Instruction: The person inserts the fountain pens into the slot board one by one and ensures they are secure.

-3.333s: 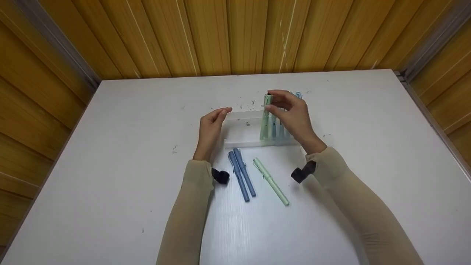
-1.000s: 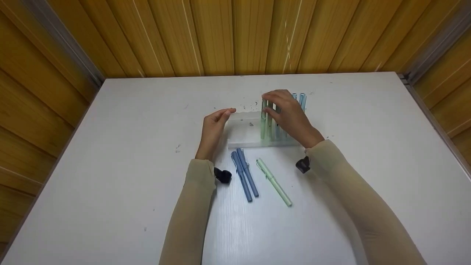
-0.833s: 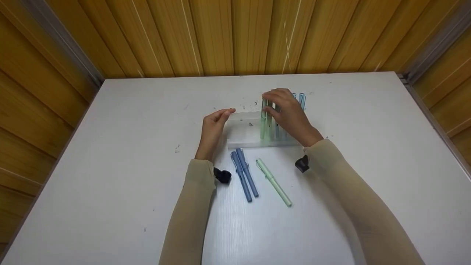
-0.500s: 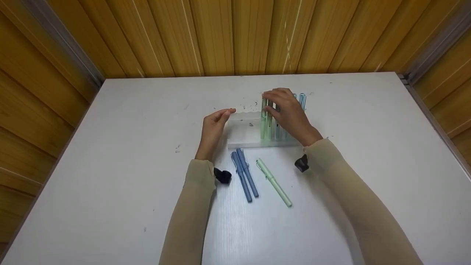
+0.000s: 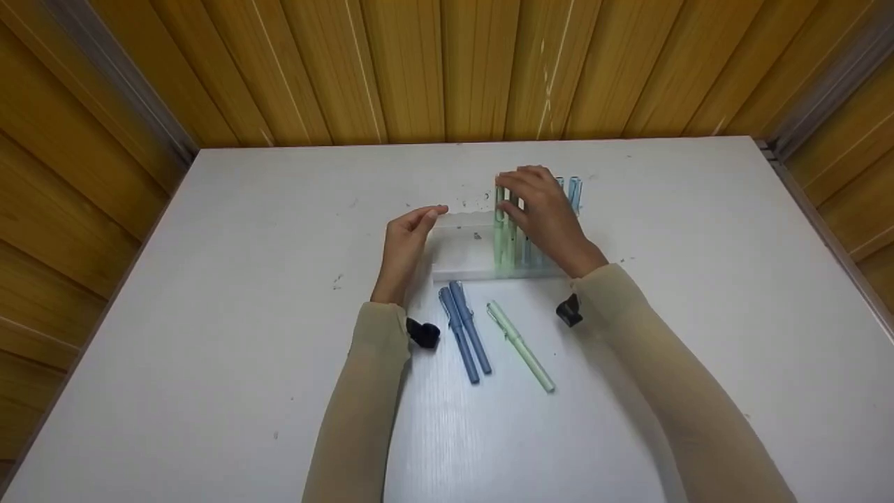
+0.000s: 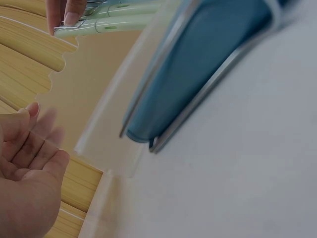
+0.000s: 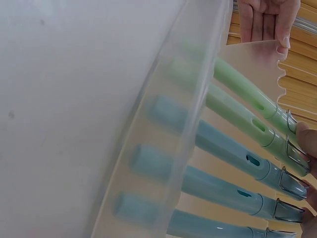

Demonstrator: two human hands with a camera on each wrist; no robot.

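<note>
A translucent pen stand (image 5: 454,272) with a scalloped back edge stands on the white table. My left hand (image 5: 404,248) pinches the left end of its back panel between thumb and fingers. At the stand's middle, my right hand (image 5: 548,209) holds the cap end of the leftmost light green pen (image 7: 242,87) by fingertips and thumb. That pen is upright, its lower end behind the front lip. Beside it stand another green pen (image 7: 240,124) and several light blue pens (image 7: 230,148), partly hidden by the right hand in the head view.
Two darker blue pens (image 5: 464,332) lie side by side in front of the stand, their caps large in the left wrist view. Right of them lies one light green pen (image 5: 520,346). A yellow slatted wall (image 5: 405,70) rises behind the table.
Compared with 3.3 s ago, two green pens now show separately in the stand. My right hand has shifted slightly left and up with the leftmost pen. My left hand keeps its grip.
</note>
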